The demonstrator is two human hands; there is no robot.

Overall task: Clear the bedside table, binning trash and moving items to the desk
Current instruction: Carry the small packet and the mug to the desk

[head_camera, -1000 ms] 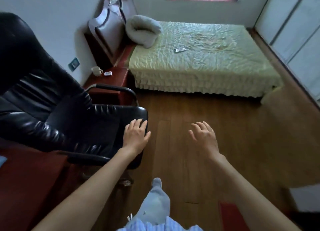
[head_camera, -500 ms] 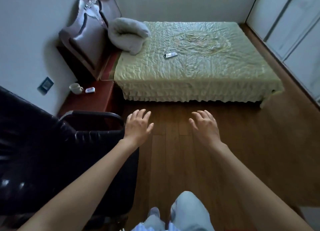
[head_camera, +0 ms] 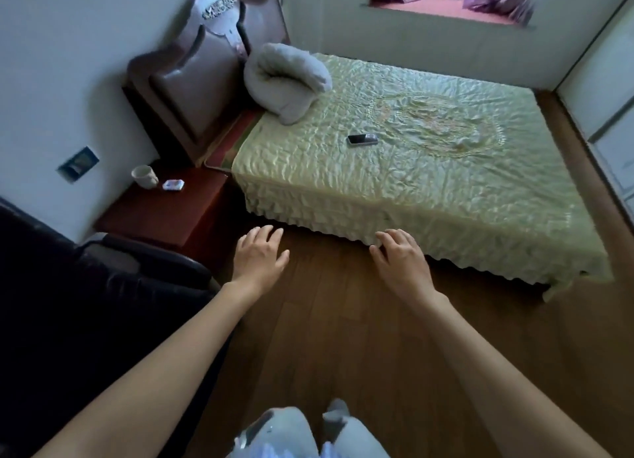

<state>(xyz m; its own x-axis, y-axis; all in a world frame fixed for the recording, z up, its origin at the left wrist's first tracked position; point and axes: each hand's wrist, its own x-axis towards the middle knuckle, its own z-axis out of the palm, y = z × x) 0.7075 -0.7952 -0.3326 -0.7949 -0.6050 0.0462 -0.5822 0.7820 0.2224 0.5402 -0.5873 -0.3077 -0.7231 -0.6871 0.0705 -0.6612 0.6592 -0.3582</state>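
Both hands are out in front, palms down over the wood floor [head_camera: 343,320]: left hand [head_camera: 258,256] and right hand [head_camera: 400,258], fingers loosely spread and holding nothing. The mug [head_camera: 144,176] and a small packet [head_camera: 173,184] sit just beside each other at the far end of the red bedside bench [head_camera: 164,217], far left, next to the bed [head_camera: 411,169].

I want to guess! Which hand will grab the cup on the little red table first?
Probably the left hand. The cup sits far left on the bedside table, while the right hand hovers toward the bed.
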